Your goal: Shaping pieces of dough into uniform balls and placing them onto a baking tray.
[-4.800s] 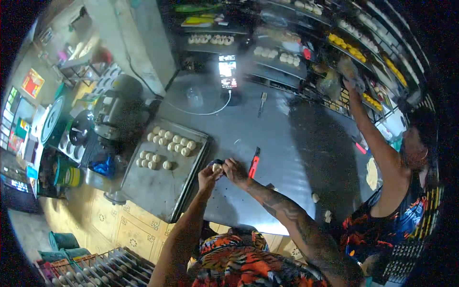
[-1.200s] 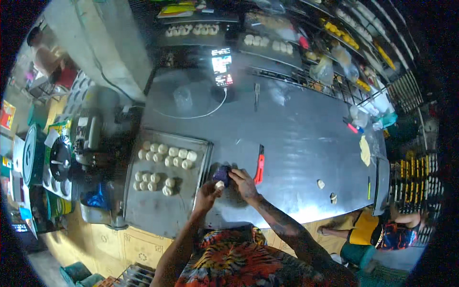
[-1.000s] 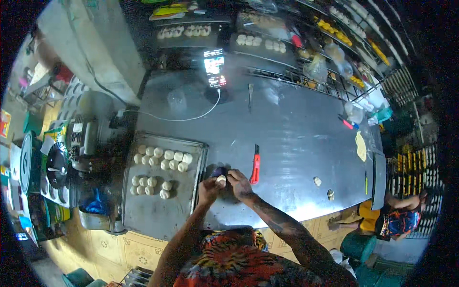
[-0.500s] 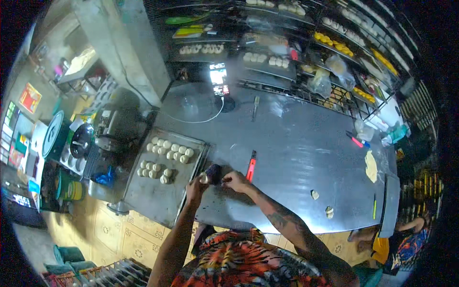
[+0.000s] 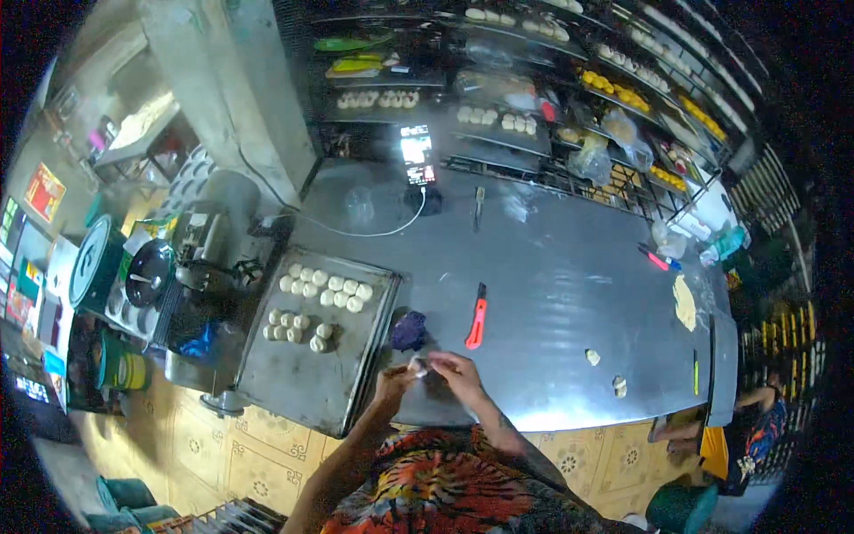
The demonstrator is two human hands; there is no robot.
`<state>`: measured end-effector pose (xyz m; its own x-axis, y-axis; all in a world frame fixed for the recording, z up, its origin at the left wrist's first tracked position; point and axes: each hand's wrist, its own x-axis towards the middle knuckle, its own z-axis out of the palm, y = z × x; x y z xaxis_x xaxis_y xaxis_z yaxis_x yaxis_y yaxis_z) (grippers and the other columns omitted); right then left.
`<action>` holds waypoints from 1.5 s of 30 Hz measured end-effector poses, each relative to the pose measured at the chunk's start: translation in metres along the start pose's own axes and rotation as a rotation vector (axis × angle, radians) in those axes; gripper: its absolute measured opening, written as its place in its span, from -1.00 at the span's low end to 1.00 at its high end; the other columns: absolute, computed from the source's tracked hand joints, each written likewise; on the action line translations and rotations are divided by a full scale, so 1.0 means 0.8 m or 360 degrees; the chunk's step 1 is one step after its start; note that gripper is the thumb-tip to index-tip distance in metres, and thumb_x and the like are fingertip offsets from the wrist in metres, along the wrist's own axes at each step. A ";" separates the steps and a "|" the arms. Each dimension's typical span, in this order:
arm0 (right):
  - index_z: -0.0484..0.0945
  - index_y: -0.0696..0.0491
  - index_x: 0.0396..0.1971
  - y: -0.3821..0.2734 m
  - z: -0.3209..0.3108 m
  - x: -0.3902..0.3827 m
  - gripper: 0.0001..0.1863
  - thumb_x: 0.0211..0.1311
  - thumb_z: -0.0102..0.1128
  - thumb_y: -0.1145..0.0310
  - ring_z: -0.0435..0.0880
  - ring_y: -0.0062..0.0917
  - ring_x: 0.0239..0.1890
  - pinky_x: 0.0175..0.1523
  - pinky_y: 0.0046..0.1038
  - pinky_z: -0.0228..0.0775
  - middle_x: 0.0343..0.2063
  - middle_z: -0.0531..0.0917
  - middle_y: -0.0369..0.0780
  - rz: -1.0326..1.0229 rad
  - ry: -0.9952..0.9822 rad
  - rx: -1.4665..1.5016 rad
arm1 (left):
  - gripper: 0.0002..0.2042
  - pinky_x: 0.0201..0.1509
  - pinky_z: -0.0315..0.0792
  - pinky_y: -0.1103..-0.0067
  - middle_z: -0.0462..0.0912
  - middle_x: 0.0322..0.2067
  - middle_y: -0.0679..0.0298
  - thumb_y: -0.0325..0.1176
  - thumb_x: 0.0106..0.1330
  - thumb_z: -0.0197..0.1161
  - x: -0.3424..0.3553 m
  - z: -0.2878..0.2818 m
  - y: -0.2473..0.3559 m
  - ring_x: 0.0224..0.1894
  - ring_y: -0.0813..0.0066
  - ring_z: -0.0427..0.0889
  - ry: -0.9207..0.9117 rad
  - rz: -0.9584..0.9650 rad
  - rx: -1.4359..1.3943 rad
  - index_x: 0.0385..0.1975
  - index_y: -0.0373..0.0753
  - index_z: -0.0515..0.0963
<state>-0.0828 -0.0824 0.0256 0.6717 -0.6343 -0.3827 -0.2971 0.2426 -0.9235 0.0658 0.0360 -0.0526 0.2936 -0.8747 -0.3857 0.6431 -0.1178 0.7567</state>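
Close to my body, at the near edge of the metal table, my left hand holds a small pale piece of dough. My right hand pinches at the dough's right side, its fingers bent together. Just beyond my hands lies a dark purple lump of filling. A red utility knife rests to the right of the lump. Left of my hands is a metal baking tray with several groups of round dough balls.
A lit phone with a white cable stands at the back. Two dough bits and a flattened dough strip lie to the right. Racks of trays line the far side. Another person is at the right.
My hands have come nearer my body and closer together around the dough, away from the purple lump. The lump now shows uncovered on the table. The whole view has shifted slightly.
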 end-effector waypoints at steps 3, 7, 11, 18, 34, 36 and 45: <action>0.66 0.10 -0.07 0.002 0.025 0.005 -0.70 0.17 0.29 0.44 0.51 -0.60 -0.47 -0.30 -0.51 0.38 -0.41 0.67 -0.30 0.0022 0.0044 0.0071 | -0.82 -0.32 0.51 0.61 0.72 -0.39 0.14 -0.44 0.24 0.39 -0.009 -0.006 0.036 -0.43 0.47 0.64 -0.0081 0.0076 0.0181 -0.25 -0.40 0.67; 0.63 0.13 -0.01 -0.012 0.042 0.006 -0.66 0.17 0.28 0.47 0.52 -0.57 -0.46 -0.26 -0.51 0.40 -0.42 0.66 -0.28 -0.0058 0.0131 -0.0194 | -0.79 -0.31 0.50 0.63 0.73 -0.38 0.15 -0.48 0.18 0.39 -0.022 0.007 0.071 -0.42 0.52 0.64 0.0074 0.0357 0.1275 -0.22 -0.41 0.67; 0.63 0.15 -0.04 -0.031 0.034 -0.005 -0.68 0.17 0.28 0.49 0.54 -0.53 -0.44 -0.24 -0.49 0.41 -0.44 0.64 -0.26 -0.0210 0.0169 -0.0666 | -0.75 -0.32 0.48 0.64 0.73 -0.39 0.18 -0.47 0.15 0.40 -0.017 0.020 0.062 -0.42 0.56 0.64 0.0142 0.0349 0.1331 -0.20 -0.43 0.67; 0.66 0.14 -0.19 -0.011 -0.015 -0.016 -0.76 0.09 0.30 0.54 0.58 -0.35 -0.42 -0.25 -0.43 0.45 -0.44 0.65 -0.18 -0.0969 0.0229 -0.0630 | -0.75 -0.36 0.46 0.58 0.74 -0.39 0.20 -0.42 0.20 0.36 -0.005 0.045 0.008 -0.45 0.49 0.63 0.0204 0.0109 0.0340 -0.17 -0.42 0.66; 0.62 0.15 -0.37 0.074 0.006 -0.010 -0.84 0.07 0.31 0.39 0.45 -0.39 -0.39 -0.18 -0.39 0.30 -0.39 0.52 -0.22 0.0201 -0.0074 0.1010 | -0.64 -0.38 0.43 0.35 0.71 -0.31 -0.04 -0.61 0.12 0.23 -0.091 0.087 -0.004 -0.52 0.12 0.59 0.0544 0.0490 0.1424 -0.04 -0.28 0.66; 0.60 0.15 -0.39 0.057 0.021 -0.006 -0.86 0.10 0.28 0.40 0.44 -0.40 -0.38 -0.17 -0.39 0.29 -0.38 0.52 -0.23 -0.0157 -0.0149 0.0052 | -0.71 -0.32 0.44 0.52 0.72 -0.31 0.11 -0.51 0.25 0.21 -0.085 0.080 -0.003 -0.43 0.37 0.58 0.0625 0.0517 0.1506 -0.04 -0.31 0.66; 0.67 0.18 -0.12 -0.003 0.105 0.069 -0.77 0.23 0.26 0.51 0.61 -0.46 -0.28 -0.18 -0.46 0.47 -0.25 0.70 -0.21 -0.0308 -0.0316 -0.0534 | -0.74 -0.26 0.51 0.55 0.75 -0.29 0.16 -0.47 0.29 0.30 -0.081 -0.037 0.087 -0.39 0.45 0.64 0.0775 0.0368 0.0308 -0.06 -0.41 0.65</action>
<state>0.0120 -0.0566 0.0047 0.8445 -0.4831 -0.2311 -0.3349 -0.1397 -0.9318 0.1125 0.0978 0.0097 0.7328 -0.5758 -0.3625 0.3953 -0.0732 0.9156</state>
